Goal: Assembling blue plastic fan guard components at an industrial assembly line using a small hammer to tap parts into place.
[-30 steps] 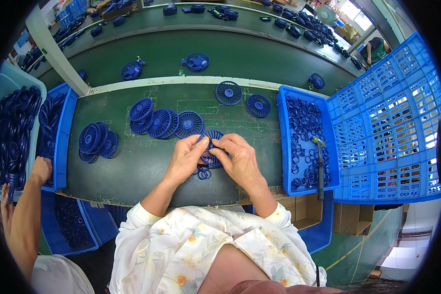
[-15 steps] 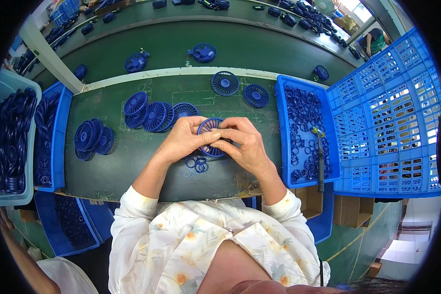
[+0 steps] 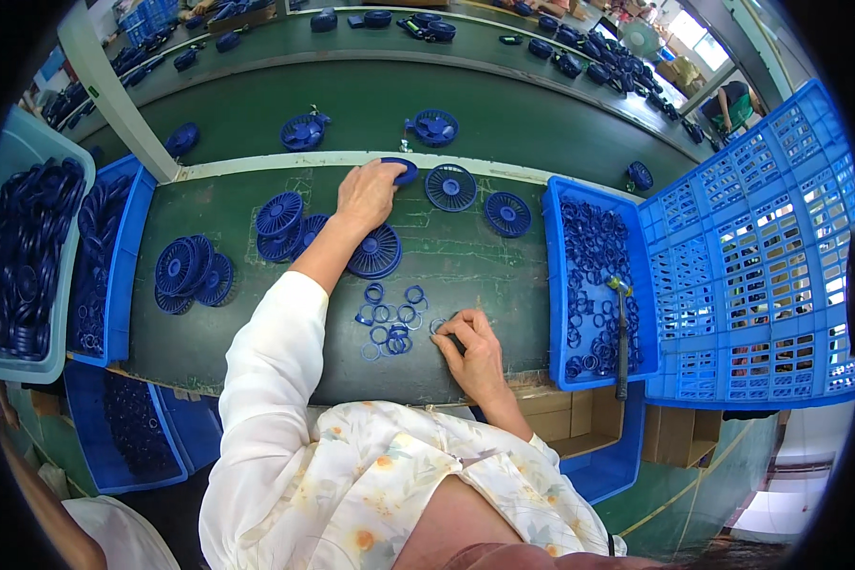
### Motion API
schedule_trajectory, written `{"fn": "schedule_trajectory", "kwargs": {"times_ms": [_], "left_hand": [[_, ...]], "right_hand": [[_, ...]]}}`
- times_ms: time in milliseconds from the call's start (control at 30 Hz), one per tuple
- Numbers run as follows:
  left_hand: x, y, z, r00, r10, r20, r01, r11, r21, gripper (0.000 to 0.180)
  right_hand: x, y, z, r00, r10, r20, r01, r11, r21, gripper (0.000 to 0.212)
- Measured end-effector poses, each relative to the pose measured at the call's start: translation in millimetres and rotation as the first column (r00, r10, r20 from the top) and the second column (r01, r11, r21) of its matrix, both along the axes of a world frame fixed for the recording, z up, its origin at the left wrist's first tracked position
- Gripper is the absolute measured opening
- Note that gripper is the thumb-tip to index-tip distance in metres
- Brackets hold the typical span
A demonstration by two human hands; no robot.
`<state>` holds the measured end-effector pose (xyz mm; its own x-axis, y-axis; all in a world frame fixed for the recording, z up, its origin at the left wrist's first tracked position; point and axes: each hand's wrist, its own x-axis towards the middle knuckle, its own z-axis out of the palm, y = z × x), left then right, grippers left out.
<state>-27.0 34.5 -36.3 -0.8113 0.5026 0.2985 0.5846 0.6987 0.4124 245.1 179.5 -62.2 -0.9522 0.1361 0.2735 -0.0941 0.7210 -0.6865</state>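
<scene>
Hands had split since the earlier frame: left hand [image 3: 366, 201] was out at the table's far edge with the blue grille [image 3: 401, 171], right hand [image 3: 475, 361] was down beside the loose rings [image 3: 389, 328]. Left fingers gripped the grille by its rim, tilted; right fingertips were pinched together at one ring, couldn't tell if it was gripped. Step in hand, by my read: setting the grille down while the right hand dealt with a ring. Next move likely called for a flat release left, a clean single-ring pinch right.

Surface, left to right: pale tub [image 3: 19, 369] and blue bin [image 3: 135, 256], both full of dark blue parts; stacked grilles [image 3: 185, 266], another cluster [image 3: 280, 214], the rings, then two separate grilles [image 3: 450, 188]. Right bin [image 3: 556, 285] held many rings, with a hammer [image 3: 622, 332] across its edge; perforated crate [image 3: 750, 398] stood beyond, on its side.

Room: co-worker's sleeve [image 3: 114, 532] lower left, fan units [image 3: 434, 126] on the green belt behind, another person [image 3: 729, 104] far right.
</scene>
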Motion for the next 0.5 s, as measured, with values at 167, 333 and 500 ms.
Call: {"fn": "schedule_trajectory", "kwargs": {"times_ms": [167,333,500], "left_hand": [[4.4,-13.6,2.8,0.996,-0.072,0.049,0.073,0.997,-0.027,0.059],[47.3,-53.0,50.4,0.897,-0.278,0.343,0.381,0.881,-0.281,0.094],[55.9,-62.1,43.7,0.872,-0.308,0.380,0.371,0.923,-0.104,0.084]], "right_hand": [[-0.8,12.6,-10.8,0.991,-0.069,0.115,0.111,0.902,-0.417,0.013],[-6.7,23.2,-3.0,0.976,0.018,0.217,0.194,0.384,-0.903,0.014],[-18.9,16.4,6.7,0.972,0.145,0.183,0.133,0.299,-0.945,0.015]]}}
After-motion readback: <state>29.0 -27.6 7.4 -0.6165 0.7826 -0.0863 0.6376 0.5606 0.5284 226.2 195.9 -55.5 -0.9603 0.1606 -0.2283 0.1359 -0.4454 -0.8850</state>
